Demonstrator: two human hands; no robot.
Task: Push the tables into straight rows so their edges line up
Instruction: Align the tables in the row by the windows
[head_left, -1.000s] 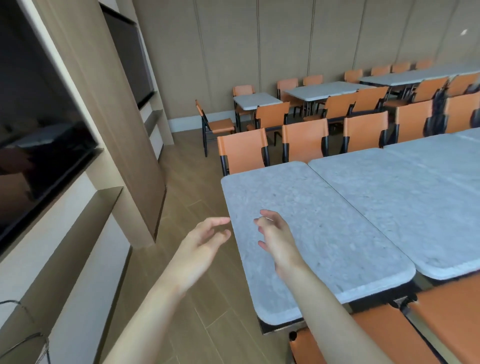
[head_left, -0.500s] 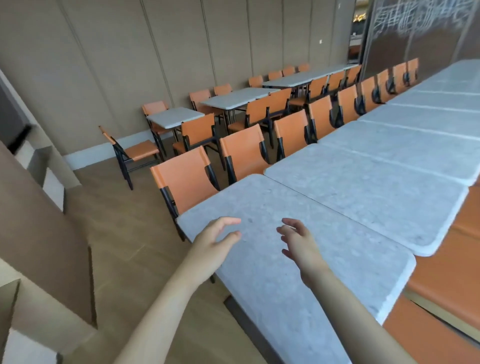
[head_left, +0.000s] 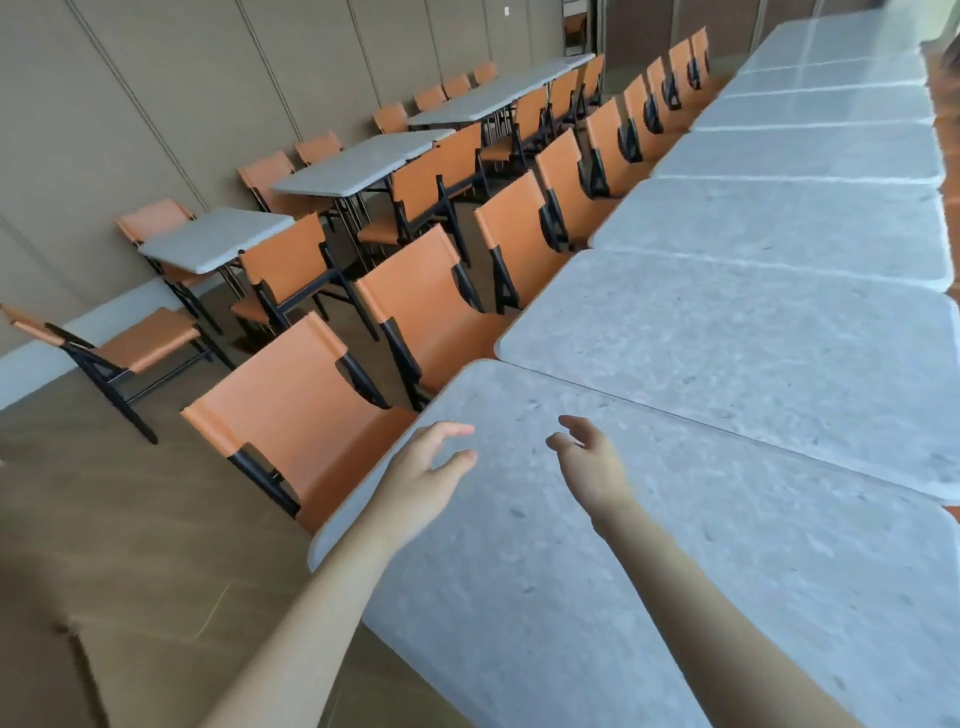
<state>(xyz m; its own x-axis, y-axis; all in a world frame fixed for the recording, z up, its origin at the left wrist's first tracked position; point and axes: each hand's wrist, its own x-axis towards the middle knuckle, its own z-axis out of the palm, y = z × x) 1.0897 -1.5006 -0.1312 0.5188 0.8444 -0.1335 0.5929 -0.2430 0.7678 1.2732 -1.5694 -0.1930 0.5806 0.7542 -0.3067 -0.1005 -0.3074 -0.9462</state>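
Both hands hover over the near table (head_left: 649, 597), holding nothing: left hand (head_left: 421, 475) at its left edge, right hand (head_left: 597, 467) further in, fingers loosely spread. The next table (head_left: 753, 353) sits offset to the right. Recommended: press both palms flat, push evenly, sight along the row (head_left: 831, 104) beyond.

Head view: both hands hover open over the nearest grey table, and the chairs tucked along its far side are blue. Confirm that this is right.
One detail is wrong: the chairs are orange with black frames, not blue, as the head view shows. The rest holds: the left hand and the right hand are open, fingers loosely spread, over the nearest grey table, gripping nothing.
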